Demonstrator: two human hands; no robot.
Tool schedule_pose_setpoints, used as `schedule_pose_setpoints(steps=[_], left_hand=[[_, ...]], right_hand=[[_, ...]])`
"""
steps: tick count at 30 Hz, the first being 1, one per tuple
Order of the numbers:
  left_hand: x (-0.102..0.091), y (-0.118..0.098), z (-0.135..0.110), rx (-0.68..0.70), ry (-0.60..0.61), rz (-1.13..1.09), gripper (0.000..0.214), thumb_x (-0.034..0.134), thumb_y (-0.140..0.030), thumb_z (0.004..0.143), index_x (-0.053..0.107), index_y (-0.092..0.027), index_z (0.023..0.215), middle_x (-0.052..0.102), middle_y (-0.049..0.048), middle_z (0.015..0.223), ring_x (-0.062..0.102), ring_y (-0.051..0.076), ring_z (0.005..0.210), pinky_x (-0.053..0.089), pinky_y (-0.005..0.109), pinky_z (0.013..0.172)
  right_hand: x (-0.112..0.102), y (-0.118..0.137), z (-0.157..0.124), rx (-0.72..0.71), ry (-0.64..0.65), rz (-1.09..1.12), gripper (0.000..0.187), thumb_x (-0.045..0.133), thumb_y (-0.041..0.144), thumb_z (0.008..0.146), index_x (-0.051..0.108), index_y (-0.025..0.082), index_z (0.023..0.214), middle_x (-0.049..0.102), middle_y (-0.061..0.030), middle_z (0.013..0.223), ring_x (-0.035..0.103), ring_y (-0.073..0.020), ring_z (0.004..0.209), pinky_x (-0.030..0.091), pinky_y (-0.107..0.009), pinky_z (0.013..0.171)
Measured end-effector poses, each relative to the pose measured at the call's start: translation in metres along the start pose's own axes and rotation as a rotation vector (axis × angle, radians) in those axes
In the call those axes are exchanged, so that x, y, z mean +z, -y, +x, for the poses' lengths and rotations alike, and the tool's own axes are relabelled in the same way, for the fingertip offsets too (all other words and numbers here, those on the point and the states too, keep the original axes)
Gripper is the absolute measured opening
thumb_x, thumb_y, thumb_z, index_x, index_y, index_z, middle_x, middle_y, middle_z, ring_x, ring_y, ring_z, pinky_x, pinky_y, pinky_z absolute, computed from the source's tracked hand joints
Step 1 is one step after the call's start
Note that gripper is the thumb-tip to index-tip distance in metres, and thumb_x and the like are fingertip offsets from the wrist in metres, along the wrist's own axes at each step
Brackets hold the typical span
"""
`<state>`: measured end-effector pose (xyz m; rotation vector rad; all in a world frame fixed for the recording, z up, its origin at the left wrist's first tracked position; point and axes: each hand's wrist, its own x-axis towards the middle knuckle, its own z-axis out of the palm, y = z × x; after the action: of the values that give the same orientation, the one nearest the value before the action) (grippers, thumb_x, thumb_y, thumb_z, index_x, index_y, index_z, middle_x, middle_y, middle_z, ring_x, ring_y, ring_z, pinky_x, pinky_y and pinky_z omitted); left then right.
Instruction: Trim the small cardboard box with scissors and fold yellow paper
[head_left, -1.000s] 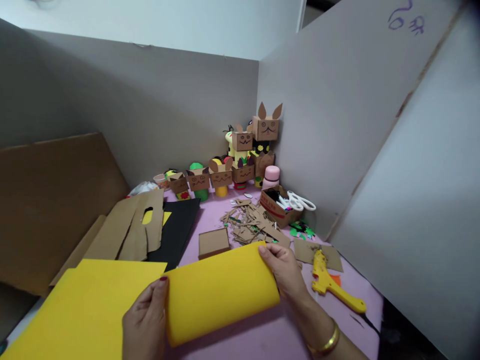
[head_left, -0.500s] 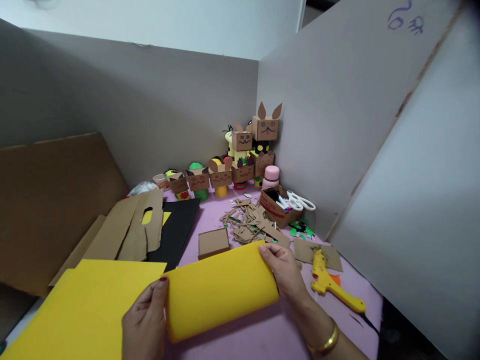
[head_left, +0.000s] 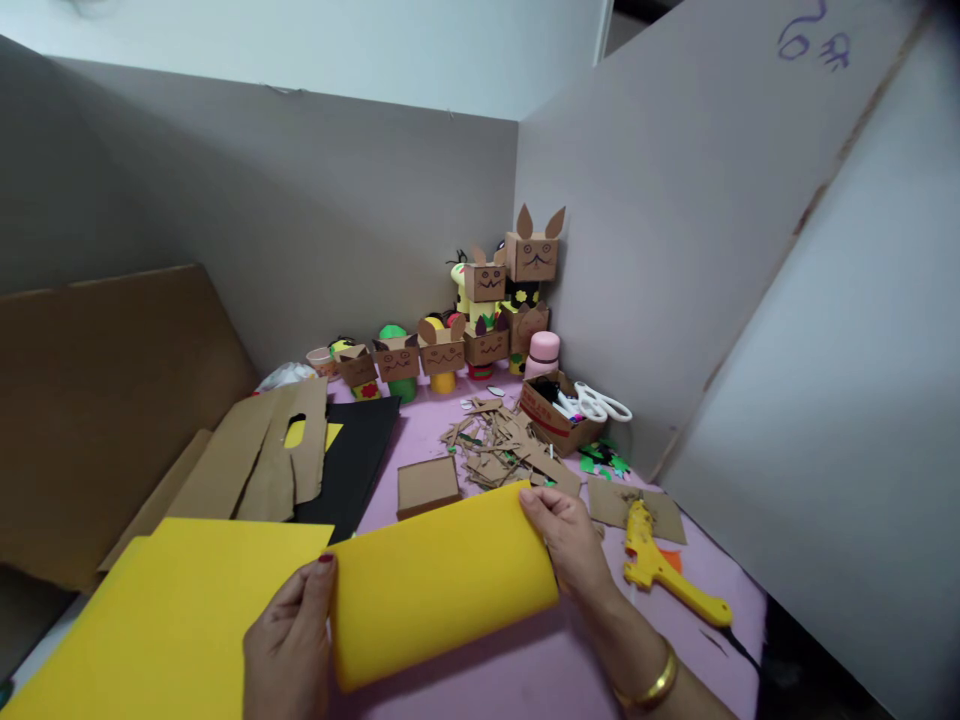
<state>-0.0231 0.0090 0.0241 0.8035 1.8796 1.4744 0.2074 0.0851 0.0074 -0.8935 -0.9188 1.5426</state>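
A curved piece of yellow craft foam or card is held up above the pink tabletop between both hands. My left hand grips its left edge, thumb on the front face. At the upper right corner, my right hand pinches it between thumb and fingers. Behind the piece lies a small flat cardboard box. Larger yellow sheets lie to the left of my left hand. To the right of my right hand a yellow hot glue gun lies on its side, its nozzle end by a cardboard scrap.
Cardboard scraps are heaped mid-table beside a box of tools with white-handled scissors. Cardboard animal figures and a pink bottle stand at the back. Cardboard sheets and black sheets lie left. Grey partitions enclose the table.
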Motion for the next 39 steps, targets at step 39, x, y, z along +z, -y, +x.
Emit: schedule_pose_setpoints(steps=[39], left_hand=[[-0.039,0.052,-0.041,0.206,0.297,0.606,0.035,0.038,-0.047,0.086,0.055,-0.021,0.068,0.064,0.0015,0.067,0.059,0.021,0.067,0.041,0.028,0.064]], right_hand=[[-0.046,-0.045,-0.054,-0.025,0.114,-0.957,0.039,0.041,0.048,0.084,0.038,0.021,0.057,0.039,0.0037,0.055,0.040,-0.0134,0.055,0.025,-0.025,0.052]])
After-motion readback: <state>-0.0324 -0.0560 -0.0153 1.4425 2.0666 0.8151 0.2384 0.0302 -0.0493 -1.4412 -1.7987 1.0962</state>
